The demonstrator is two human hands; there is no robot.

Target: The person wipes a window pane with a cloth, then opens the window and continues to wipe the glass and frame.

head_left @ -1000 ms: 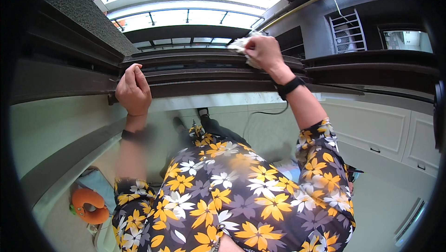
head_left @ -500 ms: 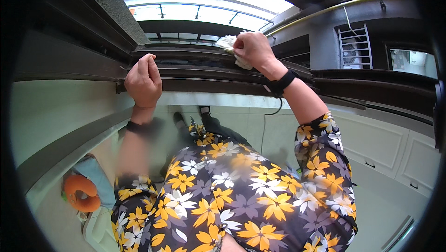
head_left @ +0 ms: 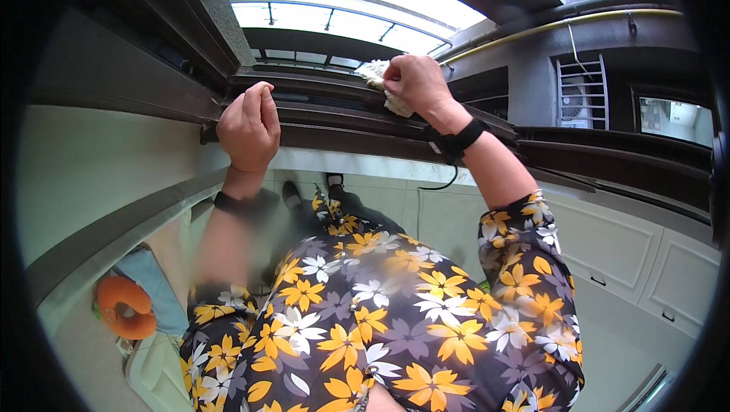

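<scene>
My right hand (head_left: 420, 87) grips a white, shaggy cleaning cloth (head_left: 374, 73) over the dark brown window track (head_left: 327, 106). Parts of the cloth stick out beyond the fingertips and below the palm, touching the frame. Toward the track's left end is my left hand (head_left: 249, 125), closed with thumb and fingers pressed together. What lies inside its fingers, if anything, is hidden. Both wrists wear black bands.
Beyond the window are railings, a yellow pipe (head_left: 547, 23) and a white ladder-like grille (head_left: 582, 93). A brown window frame (head_left: 106, 70) rises at left. White cabinets (head_left: 608, 256) stand at right. An orange neck pillow (head_left: 122, 307) lies lower left. A dark cable hangs below the right wrist.
The view has shifted slightly. My left hand sits a little further right in the picture, still closed. My right hand keeps hold of the cloth at almost the same spot.
</scene>
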